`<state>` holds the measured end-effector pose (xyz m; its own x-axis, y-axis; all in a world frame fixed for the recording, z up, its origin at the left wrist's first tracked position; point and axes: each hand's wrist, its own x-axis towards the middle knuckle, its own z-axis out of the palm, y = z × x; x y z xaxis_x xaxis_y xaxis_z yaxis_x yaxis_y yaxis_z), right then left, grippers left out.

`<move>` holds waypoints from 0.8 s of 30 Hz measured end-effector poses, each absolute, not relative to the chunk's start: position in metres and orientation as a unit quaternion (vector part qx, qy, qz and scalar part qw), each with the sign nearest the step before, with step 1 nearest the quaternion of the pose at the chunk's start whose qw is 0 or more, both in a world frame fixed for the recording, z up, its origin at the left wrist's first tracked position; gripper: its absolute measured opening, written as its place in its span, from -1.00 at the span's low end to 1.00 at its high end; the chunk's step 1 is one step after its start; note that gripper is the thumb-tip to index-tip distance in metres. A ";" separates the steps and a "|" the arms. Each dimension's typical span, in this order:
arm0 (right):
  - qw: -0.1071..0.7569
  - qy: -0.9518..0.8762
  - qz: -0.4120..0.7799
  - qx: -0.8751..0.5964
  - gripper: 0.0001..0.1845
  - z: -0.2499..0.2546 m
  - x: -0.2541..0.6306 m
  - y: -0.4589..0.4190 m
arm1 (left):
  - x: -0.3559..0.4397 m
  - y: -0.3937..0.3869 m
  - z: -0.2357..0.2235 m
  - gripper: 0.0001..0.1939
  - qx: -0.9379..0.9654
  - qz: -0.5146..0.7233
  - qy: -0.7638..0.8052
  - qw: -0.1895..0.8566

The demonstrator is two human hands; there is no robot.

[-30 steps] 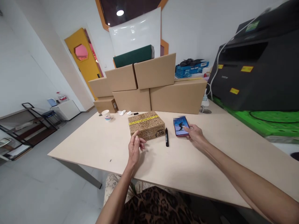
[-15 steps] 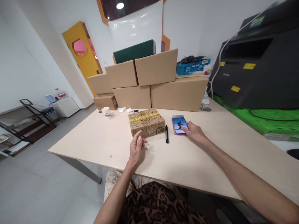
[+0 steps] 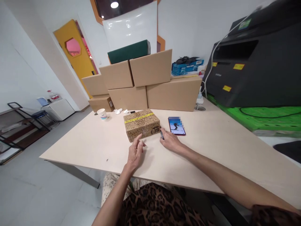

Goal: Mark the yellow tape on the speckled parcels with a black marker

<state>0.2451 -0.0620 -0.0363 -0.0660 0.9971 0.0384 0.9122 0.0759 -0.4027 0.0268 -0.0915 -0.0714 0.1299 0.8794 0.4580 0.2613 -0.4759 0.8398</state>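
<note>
A small brown cardboard box with dark print and yellow tape across its top lies on the table. My left hand rests just in front of it, fingers loosely apart and holding nothing, the index fingertip near the box's front face. To the right of the box my right hand has its fingers closed around a black marker, which is partly hidden by them. Just beyond that hand a phone lies flat, its screen lit with a picture of a figure on snow.
Large cardboard boxes stand stacked along the table's back, a dark green box on top. A paper cup, crumpled tissues and a small black piece lie at the back left. A big black machine stands at the right.
My right hand has let go of the phone and moved left to the marker, closing on it. The phone stays on the table. My left hand has hardly moved.
</note>
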 end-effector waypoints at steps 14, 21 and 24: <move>0.216 -0.615 0.108 -0.751 -0.60 -0.028 0.311 -0.015 | 0.026 -0.091 -0.074 -0.49 0.685 0.519 0.419 0.294; 0.207 -0.624 0.121 -0.743 -0.59 -0.027 0.290 0.015 | 0.026 -0.092 -0.069 -0.53 0.651 0.560 0.435 0.270; 0.228 -0.635 0.119 -0.729 -0.70 -0.029 0.291 0.016 | 0.017 -0.087 -0.064 -0.53 0.590 0.626 0.481 0.169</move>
<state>0.2906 0.0164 -0.0286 0.1659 0.9793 0.1162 0.8712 -0.0903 -0.4826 0.0170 -0.0865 -0.0637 -0.2458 0.7791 0.5767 0.3572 -0.4802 0.8011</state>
